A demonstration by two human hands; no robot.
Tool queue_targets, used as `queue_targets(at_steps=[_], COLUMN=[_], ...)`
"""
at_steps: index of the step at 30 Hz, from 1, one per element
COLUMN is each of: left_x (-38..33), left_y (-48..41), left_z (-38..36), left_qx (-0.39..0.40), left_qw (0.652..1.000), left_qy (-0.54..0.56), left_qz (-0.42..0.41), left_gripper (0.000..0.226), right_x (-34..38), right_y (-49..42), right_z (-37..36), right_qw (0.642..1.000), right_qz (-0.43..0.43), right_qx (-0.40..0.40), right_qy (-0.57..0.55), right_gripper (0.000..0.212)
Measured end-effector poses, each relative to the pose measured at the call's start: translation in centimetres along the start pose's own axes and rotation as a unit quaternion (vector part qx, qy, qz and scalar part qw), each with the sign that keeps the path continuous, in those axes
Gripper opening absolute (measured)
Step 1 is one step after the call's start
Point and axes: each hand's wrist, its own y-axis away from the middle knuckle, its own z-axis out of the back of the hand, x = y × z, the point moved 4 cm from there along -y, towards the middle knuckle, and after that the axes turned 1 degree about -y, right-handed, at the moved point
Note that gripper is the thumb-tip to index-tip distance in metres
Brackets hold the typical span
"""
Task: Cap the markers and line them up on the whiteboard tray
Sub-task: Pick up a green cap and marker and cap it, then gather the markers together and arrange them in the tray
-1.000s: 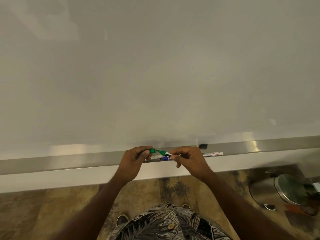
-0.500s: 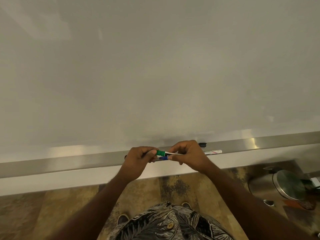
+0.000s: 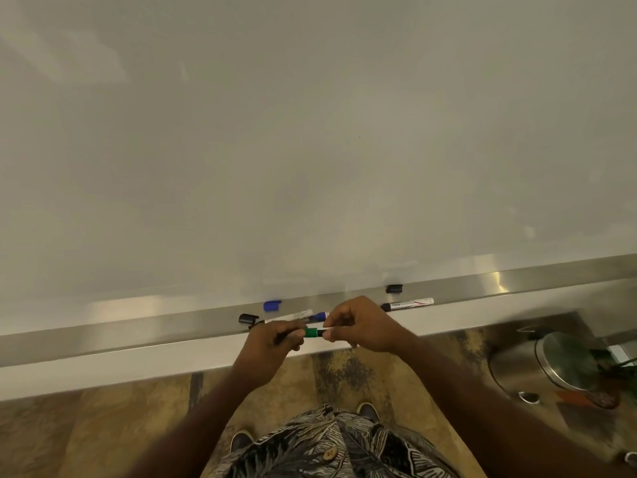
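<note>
I hold a green marker (image 3: 314,332) level between both hands, just in front of the metal whiteboard tray (image 3: 138,327). My left hand (image 3: 272,345) pinches its green cap end and my right hand (image 3: 362,326) grips the white barrel; the cap sits against the barrel. On the tray behind my hands lies an uncapped blue marker (image 3: 293,315). A loose blue cap (image 3: 272,305) and a black cap (image 3: 248,318) lie near it. Further right rest an uncapped black marker (image 3: 408,304) and a second black cap (image 3: 394,288).
The blank whiteboard (image 3: 310,132) fills the upper view. A steel pedal bin (image 3: 551,367) stands on the floor at the right, with plant leaves beside it. My shoes and patterned shirt show at the bottom.
My hands have come together: the green cap, apart from the bare green tip a second ago, now meets the barrel. Both hands dropped slightly, uncovering the blue marker and caps on the tray.
</note>
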Motion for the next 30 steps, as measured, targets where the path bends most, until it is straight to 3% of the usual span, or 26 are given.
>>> queue_targets(at_steps=[4, 9, 22, 27, 30], left_x=[1.9, 3.7, 5.9, 6.1, 6.5], left_y=[0.2, 1.7, 4.4, 4.4, 4.3], left_z=[0.4, -0.9, -2.5, -2.5, -2.4], left_qx=[-0.067, 0.008, 0.036, 0.033, 0.033], left_qw=[0.997, 0.995, 0.991, 0.992, 0.991], left_qy=[-0.027, -0.075, -0.096, -0.089, -0.097], left_qz=[0.041, 0.06, 0.087, 0.088, 0.091], left_gripper=[0.02, 0.021, 0.022, 0.021, 0.018], right_x=[-1.5, -3.7, -4.8, -5.2, -5.1], right_y=[-0.2, -0.9, -2.8, -2.7, -1.9], right_z=[2.2, 4.6, 3.1, 3.0, 4.3], right_qw=[0.991, 0.951, 0.898, 0.907, 0.905], right_qz=[0.034, 0.055, 0.069, 0.068, 0.065], right_qx=[-0.101, -0.195, -0.203, -0.207, -0.262], right_qy=[0.081, 0.233, 0.385, 0.36, 0.329], right_gripper=[0.015, 0.024, 0.028, 0.023, 0.014])
